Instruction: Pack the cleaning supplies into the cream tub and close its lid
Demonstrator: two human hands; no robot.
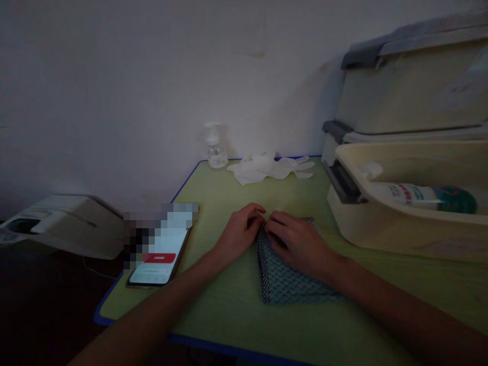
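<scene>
A pale green desk with a blue edge fills the lower middle of the frame. At the upper right stands a lidded storage box; in front of it, at the right, a cream tub has a white and green bottle lying inside. A textured blue-grey cloth lies flat just right of centre, near the tub. The right hand rests on its upper part, fingers bent over the upper left corner. The left hand is partly open beside that corner, index finger arched, thumb close to the edge. Whether either pinches the fabric is hidden. The step seems to be handling that corner; shifting it would call for a clear fingertip grip. A lit phone lies left, a white glove and small pump bottle at the back.
</scene>
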